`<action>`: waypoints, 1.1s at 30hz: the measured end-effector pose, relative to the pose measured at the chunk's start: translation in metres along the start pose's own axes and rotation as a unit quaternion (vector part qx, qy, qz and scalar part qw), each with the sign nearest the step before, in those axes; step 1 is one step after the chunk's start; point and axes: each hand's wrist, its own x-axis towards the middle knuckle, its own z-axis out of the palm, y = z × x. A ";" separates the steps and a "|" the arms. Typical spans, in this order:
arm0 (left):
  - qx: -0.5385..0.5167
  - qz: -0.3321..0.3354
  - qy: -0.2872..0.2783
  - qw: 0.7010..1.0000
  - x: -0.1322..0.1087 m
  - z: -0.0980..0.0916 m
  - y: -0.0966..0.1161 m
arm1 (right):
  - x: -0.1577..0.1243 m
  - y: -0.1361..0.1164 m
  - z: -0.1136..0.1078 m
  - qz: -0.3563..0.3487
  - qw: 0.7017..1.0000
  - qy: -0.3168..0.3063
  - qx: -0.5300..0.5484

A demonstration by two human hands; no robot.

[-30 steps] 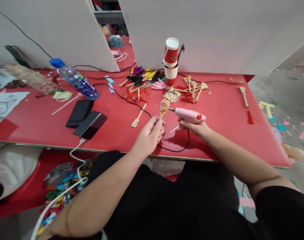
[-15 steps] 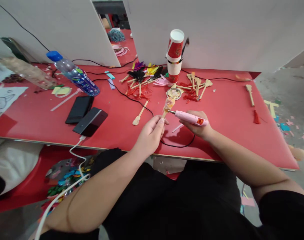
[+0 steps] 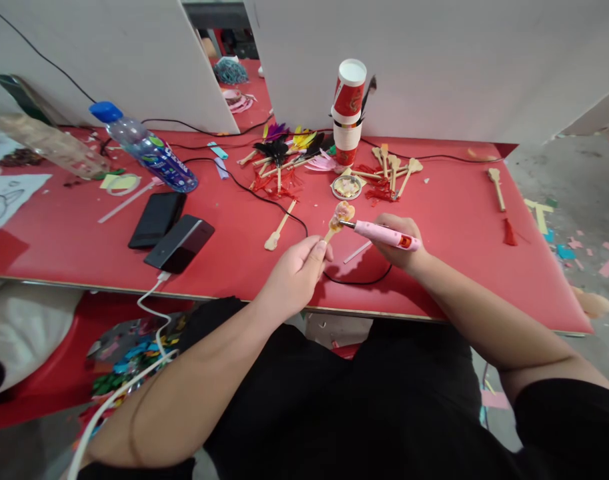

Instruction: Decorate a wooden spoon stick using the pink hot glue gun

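My left hand [image 3: 300, 267] pinches the handle of a small wooden stick [image 3: 341, 215], whose wide, scalloped head carries a glossy orange and pink coating. In my right hand [image 3: 401, 243] is a pink hot glue pen [image 3: 384, 235]; its metal tip meets the coated head. Just beyond them sits a small round dish [image 3: 347, 187] with pale bits in it. A clear glue stick [image 3: 357, 252] lies below the pen. Left of my hands rests another wooden stick [image 3: 280, 227], with its wide end toward me.
Two stacked paper cups [image 3: 349, 90] stand by the white partition, between wooden sticks with red tassels [image 3: 395, 173] and feathered sticks [image 3: 279, 157]. Leftward are a plastic bottle [image 3: 149, 150] and two phones [image 3: 179, 243], one with a white cable. A black cord [image 3: 244, 190] crosses the red table.
The coated head has turned, tilting a little rightward and showing more of its shape. My right hand and the glue pen have shifted slightly right, with the tip still at the head.
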 end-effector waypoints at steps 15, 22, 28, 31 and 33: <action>0.032 -0.007 -0.006 0.999 0.000 -0.002 -0.001 | 0.000 0.006 0.001 -0.019 0.999 0.027 -0.009; -0.050 -0.021 0.003 0.999 0.010 -0.001 -0.004 | -0.004 0.010 -0.004 -0.078 0.997 0.027 -0.004; -0.041 -0.005 -0.009 0.999 0.011 -0.007 -0.003 | -0.003 0.001 -0.006 -0.039 0.998 0.045 -0.010; -0.042 -0.001 -0.022 0.999 0.010 -0.005 -0.004 | -0.001 0.001 -0.007 -0.047 0.998 0.041 -0.019; -0.048 -0.001 -0.033 0.998 0.008 -0.003 -0.003 | 0.000 0.002 -0.007 -0.060 0.997 0.044 -0.029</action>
